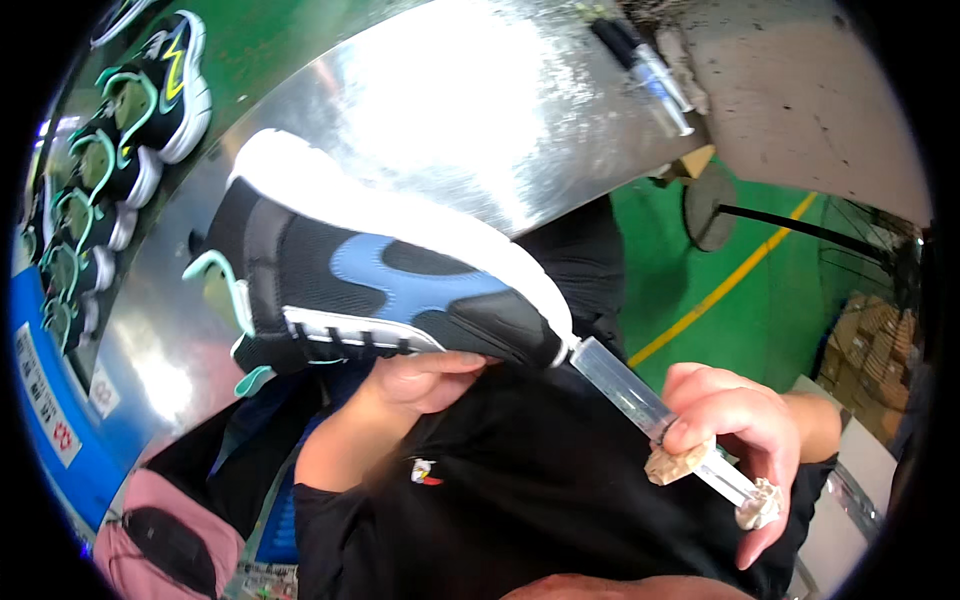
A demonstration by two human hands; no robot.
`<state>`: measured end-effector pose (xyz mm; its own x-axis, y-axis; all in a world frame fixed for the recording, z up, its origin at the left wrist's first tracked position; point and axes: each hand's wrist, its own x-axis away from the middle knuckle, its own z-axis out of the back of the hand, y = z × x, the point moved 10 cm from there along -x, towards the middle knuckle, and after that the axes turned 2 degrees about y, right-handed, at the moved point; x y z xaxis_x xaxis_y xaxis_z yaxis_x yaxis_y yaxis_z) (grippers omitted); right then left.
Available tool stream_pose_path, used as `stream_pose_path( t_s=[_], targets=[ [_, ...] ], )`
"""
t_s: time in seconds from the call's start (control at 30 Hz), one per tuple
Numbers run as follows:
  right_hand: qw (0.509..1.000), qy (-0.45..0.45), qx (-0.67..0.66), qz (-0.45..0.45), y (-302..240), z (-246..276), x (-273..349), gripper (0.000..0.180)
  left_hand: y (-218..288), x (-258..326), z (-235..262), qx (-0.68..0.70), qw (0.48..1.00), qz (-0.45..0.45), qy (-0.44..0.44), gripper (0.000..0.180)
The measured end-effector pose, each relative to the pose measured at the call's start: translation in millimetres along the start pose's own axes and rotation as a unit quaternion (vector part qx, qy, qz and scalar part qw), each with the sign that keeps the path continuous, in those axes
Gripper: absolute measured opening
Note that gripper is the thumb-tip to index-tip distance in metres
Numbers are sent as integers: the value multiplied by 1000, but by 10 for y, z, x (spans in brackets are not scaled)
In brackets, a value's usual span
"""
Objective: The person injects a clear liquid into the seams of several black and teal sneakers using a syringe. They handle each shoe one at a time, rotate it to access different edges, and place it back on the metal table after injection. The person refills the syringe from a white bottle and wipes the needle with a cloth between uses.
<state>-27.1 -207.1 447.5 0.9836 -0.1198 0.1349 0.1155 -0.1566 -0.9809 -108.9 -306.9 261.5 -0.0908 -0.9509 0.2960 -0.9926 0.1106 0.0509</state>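
A black sneaker (330, 262) with a blue side panel, thick white sole and mint-green loops is tilted on its side, toe toward the right. Beneath its laced part, my left hand (425, 382) grips it, the thumb along the upper; its other fingers are mostly hidden. My right hand (735, 415) is closed round a clear plastic syringe (622, 385), with tan wrapping at its flange and whitish wrapping on the plunger end. The syringe's tip touches the sneaker's toe at the sole edge.
A shiny metal tabletop (420, 90) lies beyond the sneaker. Several similar sneakers (150, 100) stand in a row at the left. Two more syringes (660, 85) rest at the table's far right. A blue bin (65, 420) is at lower left, and a pink-and-black bag (170, 530) lies near it.
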Motion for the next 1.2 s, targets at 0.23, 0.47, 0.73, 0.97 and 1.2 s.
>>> stream_pose_path(
  t_s=[0.23,0.47,0.73,0.97,1.2],
  targets=[
    [987,66,105,97,-126,68,146,89,95,-420,-250,-9,999,-36,-39,43],
    [957,111,214,160,-85,-28,137,77,174,-581,-376,44,997,-38,-54,41],
    [888,113,389,219,52,-235,100,68,210,-603,-483,50,995,-49,-69,46],
    [865,116,430,232,134,-271,92,69,271,-576,-647,37,995,-66,-67,45],
    [823,166,441,316,86,63,50,80,250,9,-197,-11,996,-87,30,67]
  ],
)
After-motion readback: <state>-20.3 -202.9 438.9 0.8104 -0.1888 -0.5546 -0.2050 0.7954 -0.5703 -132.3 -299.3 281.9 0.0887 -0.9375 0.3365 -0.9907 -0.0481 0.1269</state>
